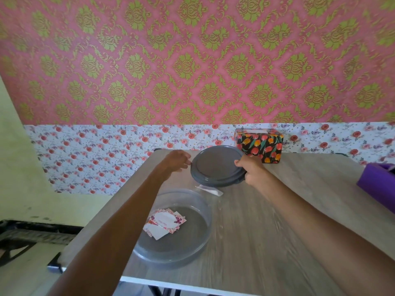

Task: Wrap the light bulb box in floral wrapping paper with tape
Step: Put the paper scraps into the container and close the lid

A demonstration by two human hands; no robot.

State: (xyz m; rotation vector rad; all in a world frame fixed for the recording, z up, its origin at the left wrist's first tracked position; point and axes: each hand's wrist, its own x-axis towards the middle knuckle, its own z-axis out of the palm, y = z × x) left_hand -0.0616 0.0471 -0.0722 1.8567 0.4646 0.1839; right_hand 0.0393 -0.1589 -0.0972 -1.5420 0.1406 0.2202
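While our right hand [252,170] curls round the near right rim of a round grey plastic lid [215,164], our left hand [178,160] meets the opposite rim with bent fingertips, so both hold the lid, tilted, just above the pale wood-grain table [277,231]. Under its near edge lies a small whitish scrap [210,190]; we cannot tell whether it is tape. Just behind the lid, at the table's far edge by the wall, stands the rectangular box wrapped in black tulip-print paper [259,145]. Nearer us sits a clear round plastic tub with a grey base [171,251], holding a few floral cards [165,223]. A purple box-shaped object [376,181] rests at the right edge.
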